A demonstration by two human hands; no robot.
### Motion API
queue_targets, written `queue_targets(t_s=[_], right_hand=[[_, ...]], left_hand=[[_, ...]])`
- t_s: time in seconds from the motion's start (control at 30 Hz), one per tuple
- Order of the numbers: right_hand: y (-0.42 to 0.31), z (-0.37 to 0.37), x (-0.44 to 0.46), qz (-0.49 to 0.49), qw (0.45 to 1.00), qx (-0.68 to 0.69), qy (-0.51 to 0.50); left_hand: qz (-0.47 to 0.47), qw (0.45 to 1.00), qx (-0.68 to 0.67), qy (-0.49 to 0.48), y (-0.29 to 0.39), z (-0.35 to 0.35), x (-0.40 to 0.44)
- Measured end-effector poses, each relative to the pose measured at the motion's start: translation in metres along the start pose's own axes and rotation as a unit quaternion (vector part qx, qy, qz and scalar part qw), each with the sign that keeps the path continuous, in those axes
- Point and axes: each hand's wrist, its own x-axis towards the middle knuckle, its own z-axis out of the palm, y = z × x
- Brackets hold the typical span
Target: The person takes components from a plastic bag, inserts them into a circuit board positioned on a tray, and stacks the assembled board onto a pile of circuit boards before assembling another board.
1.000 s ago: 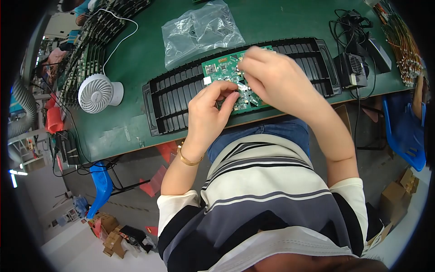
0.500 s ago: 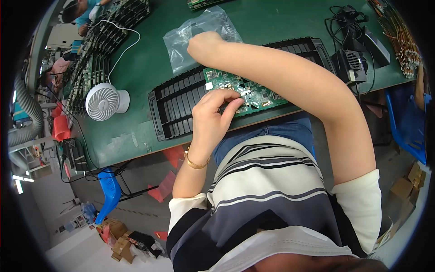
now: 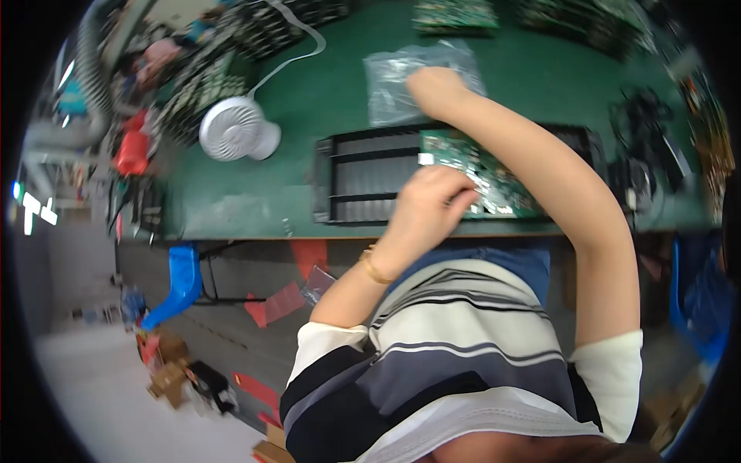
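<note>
A green circuit board [image 3: 444,144] rests on a black slotted tray [image 3: 324,181], partly covered by my right forearm. My left hand [image 3: 432,197], a gold bracelet at its wrist, is over the board with thumb and forefinger curled close together; anything pinched there is too small or blurred to name. Beyond the tray, my right hand [image 3: 438,89] reaches across to a clear plastic bag [image 3: 386,89]. Its fingers are folded under and into the bag, so what they grip is hidden.
A white fan [image 3: 231,130] stands left of the tray, its cable running back. Stacked circuit boards [image 3: 204,96] line the left side, with more boards [image 3: 455,15] at the back. Black adapters and cables [image 3: 644,131] lie at the right, near a bundle of wires [image 3: 710,131].
The view has turned and shifted, so the table appears lower and further right, with blur. Both hands keep nearly the same places over the board and at the bag.
</note>
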Motion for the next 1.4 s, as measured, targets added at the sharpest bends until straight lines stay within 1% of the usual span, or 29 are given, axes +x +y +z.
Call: queue_targets(t_s=[0.03, 0.1, 0.13, 0.2, 0.27, 0.3, 0.37, 0.43, 0.47, 0.53, 0.6, 0.63, 0.7, 0.77, 0.8, 0.87, 0.9, 0.93, 1.0, 1.03, 1.07, 1.13, 1.2, 1.4], right_hand=[[0.002, 0.003, 0.005, 0.033, 0.999, 0.010, -0.011], [0.004, 0.005, 0.006, 0.065, 0.997, 0.003, 0.039], [0.003, 0.003, 0.007, 0.046, 0.998, 0.004, 0.044], [0.006, -0.002, 0.006, 0.099, 0.990, 0.058, 0.088], [0.013, -0.001, 0.004, 0.091, 0.974, 0.133, 0.162], [0.012, -0.009, 0.001, 0.084, 0.974, 0.131, 0.164], [0.013, -0.030, -0.007, 0.127, 0.952, 0.263, 0.089], [0.007, -0.053, -0.028, 0.128, 0.925, 0.344, 0.097], [0.006, -0.062, -0.038, 0.126, 0.927, 0.341, 0.095], [0.006, -0.076, -0.059, 0.141, 0.878, 0.453, 0.065], [0.000, -0.086, -0.084, 0.152, 0.855, 0.496, 0.022], [-0.003, -0.084, -0.096, 0.151, 0.856, 0.493, 0.021], [-0.008, -0.077, -0.120, 0.155, 0.798, 0.583, 0.003], [-0.010, -0.069, -0.143, 0.150, 0.765, 0.626, 0.006], [-0.012, -0.065, -0.152, 0.153, 0.765, 0.625, 0.005], [-0.013, -0.057, -0.171, 0.135, 0.727, 0.671, 0.050], [-0.011, -0.054, -0.179, 0.127, 0.736, 0.663, 0.048], [-0.009, -0.053, -0.188, 0.126, 0.745, 0.653, 0.045], [-0.017, -0.052, -0.196, 0.177, 0.744, 0.640, 0.068], [-0.021, -0.051, -0.201, 0.192, 0.741, 0.638, 0.086], [-0.021, -0.051, -0.208, 0.216, 0.742, 0.629, 0.088], [-0.021, -0.049, -0.210, 0.202, 0.786, 0.575, 0.106], [-0.021, -0.046, -0.207, 0.174, 0.824, 0.526, 0.118], [-0.024, -0.040, -0.204, 0.174, 0.838, 0.496, 0.148]], left_hand=[[0.029, 1.000, 0.007, -0.003, -0.002, 0.003, 0.001], [0.017, 1.000, -0.008, 0.005, -0.002, 0.007, 0.000], [0.014, 1.000, 0.004, 0.020, -0.005, 0.008, -0.001], [0.069, 0.997, 0.042, -0.014, -0.010, 0.009, -0.003], [0.080, 0.995, 0.052, -0.008, -0.010, 0.004, -0.002], [0.090, 0.994, 0.057, -0.012, -0.009, 0.002, -0.002], [0.111, 0.991, 0.064, -0.023, -0.009, -0.001, -0.001], [0.087, 0.992, 0.064, -0.068, -0.015, -0.018, 0.012], [0.086, 0.992, 0.063, -0.064, -0.016, -0.027, 0.023], [0.028, 0.979, 0.201, -0.012, -0.024, -0.046, 0.052], [0.052, 0.962, 0.266, 0.014, -0.065, -0.044, 0.079], [0.051, 0.963, 0.265, 0.017, -0.079, -0.045, 0.089], [0.021, 0.971, 0.233, -0.045, -0.102, -0.045, 0.105], [-0.006, 0.974, 0.198, -0.110, -0.121, -0.043, 0.120], [-0.020, 0.973, 0.179, -0.144, -0.128, -0.041, 0.126], [-0.044, 0.965, 0.133, -0.220, -0.139, -0.026, 0.136], [-0.023, 0.965, 0.157, -0.207, -0.137, -0.025, 0.136], [-0.043, 0.962, 0.176, -0.205, -0.132, -0.022, 0.138], [-0.011, 0.958, 0.194, -0.209, -0.138, -0.016, 0.138], [-0.001, 0.962, 0.201, -0.184, -0.137, -0.014, 0.135], [-0.014, 0.965, 0.170, -0.200, -0.133, -0.015, 0.135], [-0.021, 0.966, 0.139, -0.217, -0.127, -0.013, 0.137], [-0.054, 0.964, 0.177, -0.189, -0.124, -0.012, 0.136], [-0.034, 0.968, 0.195, -0.155, -0.127, -0.016, 0.136]])
